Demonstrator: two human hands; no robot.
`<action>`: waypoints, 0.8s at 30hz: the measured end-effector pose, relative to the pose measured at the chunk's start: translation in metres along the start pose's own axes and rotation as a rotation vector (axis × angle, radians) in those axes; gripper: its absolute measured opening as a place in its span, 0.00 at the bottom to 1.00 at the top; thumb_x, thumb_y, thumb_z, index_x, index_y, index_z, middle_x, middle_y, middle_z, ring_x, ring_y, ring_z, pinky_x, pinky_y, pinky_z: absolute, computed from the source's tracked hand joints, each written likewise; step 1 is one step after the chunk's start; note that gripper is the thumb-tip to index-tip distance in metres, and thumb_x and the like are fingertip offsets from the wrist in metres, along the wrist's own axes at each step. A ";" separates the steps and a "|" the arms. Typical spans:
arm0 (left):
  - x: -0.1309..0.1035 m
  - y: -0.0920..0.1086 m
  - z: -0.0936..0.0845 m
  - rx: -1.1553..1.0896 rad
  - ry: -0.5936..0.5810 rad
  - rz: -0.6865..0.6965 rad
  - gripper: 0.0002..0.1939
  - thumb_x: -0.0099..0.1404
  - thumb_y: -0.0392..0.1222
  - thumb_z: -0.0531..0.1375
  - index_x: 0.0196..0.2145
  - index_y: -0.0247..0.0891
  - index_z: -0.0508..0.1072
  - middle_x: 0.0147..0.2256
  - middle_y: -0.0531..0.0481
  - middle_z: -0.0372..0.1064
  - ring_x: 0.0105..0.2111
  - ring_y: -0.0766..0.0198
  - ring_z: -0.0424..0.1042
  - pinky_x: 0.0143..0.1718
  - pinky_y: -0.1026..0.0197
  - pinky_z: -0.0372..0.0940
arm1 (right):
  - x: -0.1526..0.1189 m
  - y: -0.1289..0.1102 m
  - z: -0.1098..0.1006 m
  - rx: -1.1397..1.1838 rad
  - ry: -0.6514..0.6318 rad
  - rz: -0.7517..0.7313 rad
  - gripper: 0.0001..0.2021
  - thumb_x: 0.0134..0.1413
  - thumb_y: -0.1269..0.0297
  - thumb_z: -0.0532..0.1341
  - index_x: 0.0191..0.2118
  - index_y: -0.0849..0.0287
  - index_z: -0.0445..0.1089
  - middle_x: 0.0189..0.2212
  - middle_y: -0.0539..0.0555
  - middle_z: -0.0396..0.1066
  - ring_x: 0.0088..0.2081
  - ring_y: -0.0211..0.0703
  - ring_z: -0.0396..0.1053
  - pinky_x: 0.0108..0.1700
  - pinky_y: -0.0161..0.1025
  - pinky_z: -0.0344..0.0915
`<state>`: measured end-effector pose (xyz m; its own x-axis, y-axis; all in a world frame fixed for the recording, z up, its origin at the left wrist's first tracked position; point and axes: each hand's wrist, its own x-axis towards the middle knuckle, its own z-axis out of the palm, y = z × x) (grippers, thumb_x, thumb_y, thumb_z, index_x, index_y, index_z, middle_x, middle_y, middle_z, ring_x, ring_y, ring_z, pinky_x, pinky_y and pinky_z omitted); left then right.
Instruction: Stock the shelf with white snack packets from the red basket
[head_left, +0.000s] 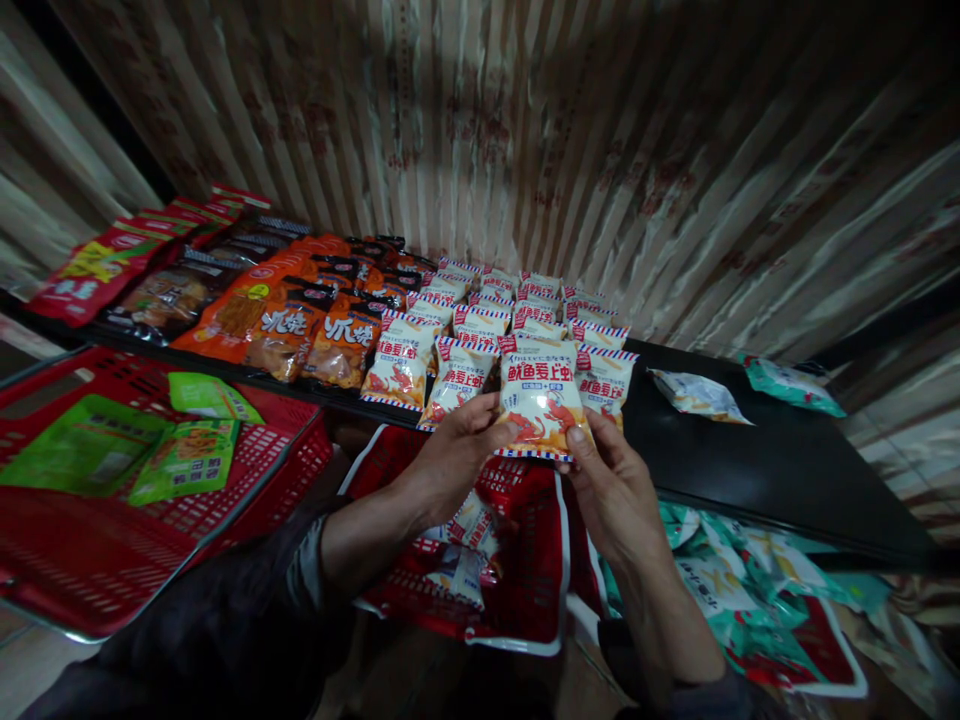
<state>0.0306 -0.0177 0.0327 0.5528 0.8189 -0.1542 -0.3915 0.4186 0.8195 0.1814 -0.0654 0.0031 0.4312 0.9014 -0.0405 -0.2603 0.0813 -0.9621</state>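
Observation:
Between my two hands is a white and orange snack bag (pixel 541 392) with red lettering and a striped edge. My left hand (pixel 469 445) grips its lower left side, thumb in front. My right hand (pixel 606 470) pinches its lower right corner. Rows of matching snack bags (pixel 459 378) stand on the black shelf (pixel 720 465) just behind it. Below my hands, a red basket (pixel 551 560) holds a few more white packets (pixel 469 570), partly hidden by my left forearm.
Orange snack packs (pixel 281 325) and red packs (pixel 105 265) line the shelf's left part. A white packet (pixel 699 396) and a teal packet (pixel 793 385) lie at right. Red baskets with green packets (pixel 187 460) and teal bags (pixel 750 585) flank the middle one. Corrugated sheeting (pixel 465 120) rises behind.

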 end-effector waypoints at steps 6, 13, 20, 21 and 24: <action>-0.002 0.000 0.002 0.062 0.056 0.037 0.12 0.55 0.43 0.64 0.39 0.39 0.74 0.37 0.47 0.76 0.42 0.55 0.74 0.42 0.58 0.67 | -0.004 -0.002 0.002 -0.003 -0.019 0.021 0.19 0.47 0.55 0.70 0.46 0.50 0.73 0.47 0.51 0.75 0.46 0.46 0.72 0.49 0.45 0.69; -0.001 -0.002 0.002 0.069 0.076 0.037 0.07 0.57 0.40 0.63 0.34 0.39 0.75 0.38 0.46 0.76 0.44 0.55 0.73 0.46 0.56 0.66 | -0.005 -0.001 0.003 -0.013 -0.005 0.079 0.31 0.43 0.56 0.72 0.55 0.51 0.68 0.47 0.52 0.75 0.44 0.47 0.73 0.47 0.46 0.71; 0.000 -0.002 0.000 0.077 0.137 0.024 0.20 0.55 0.38 0.65 0.47 0.38 0.70 0.44 0.45 0.75 0.44 0.56 0.74 0.50 0.53 0.64 | -0.006 0.002 0.004 -0.002 -0.017 0.054 0.31 0.44 0.56 0.72 0.56 0.49 0.66 0.48 0.51 0.75 0.46 0.48 0.73 0.50 0.47 0.69; 0.000 -0.002 -0.001 0.087 0.160 0.031 0.21 0.55 0.38 0.66 0.47 0.38 0.70 0.44 0.45 0.74 0.44 0.56 0.74 0.50 0.53 0.64 | -0.006 0.001 0.005 0.004 -0.016 0.054 0.32 0.44 0.57 0.72 0.57 0.49 0.66 0.48 0.51 0.75 0.47 0.48 0.72 0.51 0.47 0.69; 0.001 -0.001 -0.002 0.088 0.160 0.067 0.18 0.55 0.41 0.67 0.43 0.38 0.72 0.43 0.45 0.75 0.45 0.56 0.74 0.49 0.54 0.65 | -0.007 -0.001 0.006 0.020 -0.054 0.069 0.32 0.44 0.57 0.71 0.58 0.48 0.66 0.46 0.52 0.76 0.47 0.50 0.73 0.50 0.48 0.69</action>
<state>0.0303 -0.0165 0.0303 0.4008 0.8988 -0.1778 -0.3542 0.3310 0.8746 0.1735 -0.0688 0.0063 0.3647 0.9266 -0.0918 -0.3055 0.0260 -0.9518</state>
